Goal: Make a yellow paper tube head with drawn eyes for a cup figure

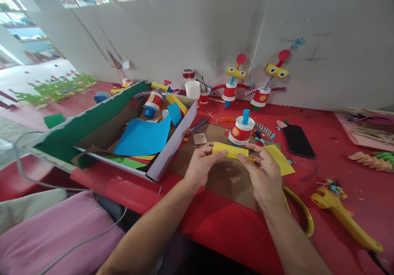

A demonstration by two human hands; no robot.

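Observation:
A strip of yellow paper (231, 150), curled into a roll, is stretched between my two hands above the brown cardboard. My left hand (203, 162) pinches its left end with thumb and fingers. At the right end, my right hand (261, 166) grips it the same way. Just behind the roll stands a paper cup figure (240, 132) with a red band, a folded blue paper neck and folded paper arms, orange on the left and blue on the right. A flat yellow sheet (279, 160) lies beside my right hand.
A box (172, 152) with coloured paper stands left. Two cup figures with yellow heads (236, 73) (276, 70) lean near the white wall (172, 33). To the right are a black phone (298, 140), a yellow glue gun (347, 217) and yellow-handled scissors (303, 209).

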